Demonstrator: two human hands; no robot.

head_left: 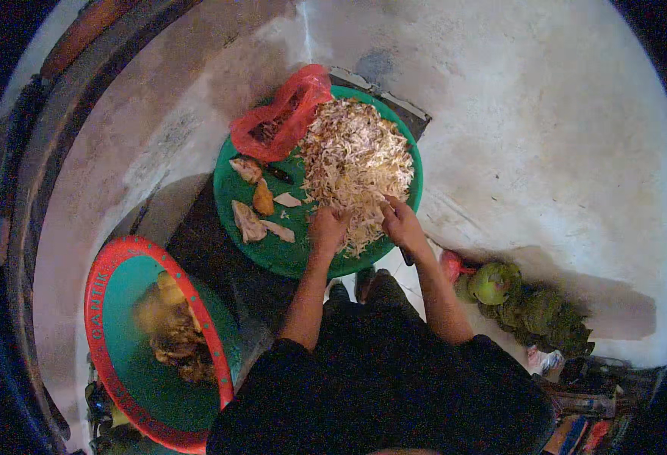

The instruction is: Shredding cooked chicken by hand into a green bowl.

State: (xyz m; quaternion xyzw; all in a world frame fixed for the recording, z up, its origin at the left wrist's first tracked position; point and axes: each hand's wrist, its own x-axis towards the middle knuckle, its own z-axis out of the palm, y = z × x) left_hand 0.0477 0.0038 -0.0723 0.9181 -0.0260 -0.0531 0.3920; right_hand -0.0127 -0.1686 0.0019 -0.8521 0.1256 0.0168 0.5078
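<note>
A round green tray (261, 254) carries a large heap of pale shredded meat (360, 148), which looks like chicken. Over the near side of this heap, my left hand (329, 230) is closed, fingers bent down. My right hand (400, 220) faces it a short gap away, thumb and fingers pinched together; whatever either hand grips is too small to make out. Left of the heap lie larger cooked meat chunks (248, 221) and a browner piece (263, 198). A dark-handled knife (279, 174) rests beyond them, beside a red plastic bag (273, 125) with dark contents.
At lower left stands a green basin with a red rim (100, 303), holding brownish pieces (178, 326). Green coconuts (495, 283) or similar round fruit and a leafy-looking green pile (542, 318) lie along the wall at right. Beneath the tray is a dark surface (205, 227).
</note>
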